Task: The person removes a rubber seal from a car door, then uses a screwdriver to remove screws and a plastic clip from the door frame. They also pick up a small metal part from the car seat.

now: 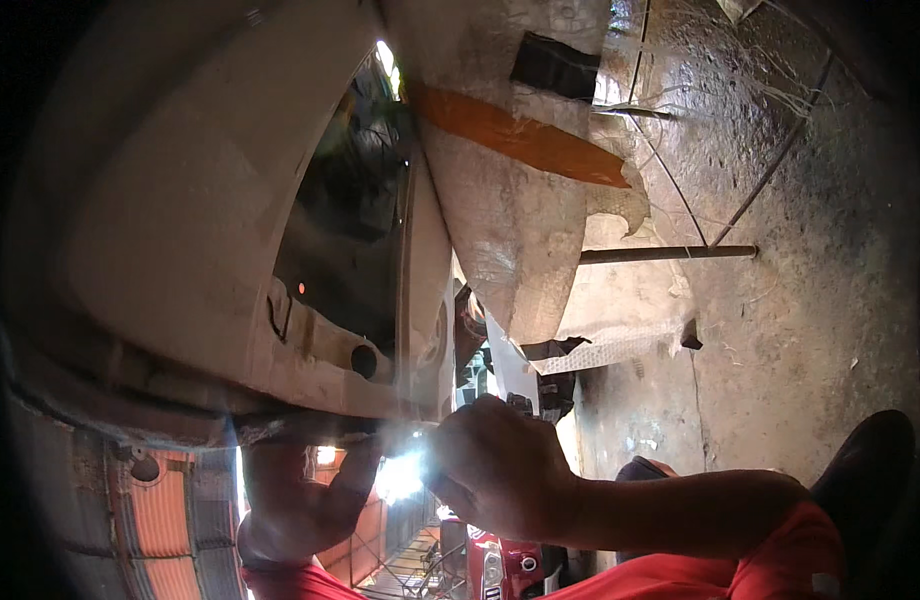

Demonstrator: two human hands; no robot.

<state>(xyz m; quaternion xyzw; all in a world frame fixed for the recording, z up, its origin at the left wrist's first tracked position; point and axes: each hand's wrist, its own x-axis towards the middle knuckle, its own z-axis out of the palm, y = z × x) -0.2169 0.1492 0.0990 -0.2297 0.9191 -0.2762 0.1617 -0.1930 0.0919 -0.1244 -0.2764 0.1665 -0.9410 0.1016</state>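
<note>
A large pale vehicle body panel (170, 220) fills the left side, with a dark window-like opening (350, 200) and a round hole near its lower edge. My right hand (505, 465) is closed in a fist beside the panel's lower right corner. What it grips, if anything, is hidden by the fingers and glare. My left hand (305, 495) is raised to the underside of the panel's lower edge, its fingers in dark shadow and partly hidden. A bright white glare (402, 475) shows between the two hands, with haze above it.
Worn whitish sheeting (500, 240) with an orange strip (530, 135) hangs right of the panel. A thin metal frame (670, 253) lies against the stained concrete floor (780, 330). A red vehicle (500, 565) and orange corrugated sheets (165, 520) stand beyond my arms.
</note>
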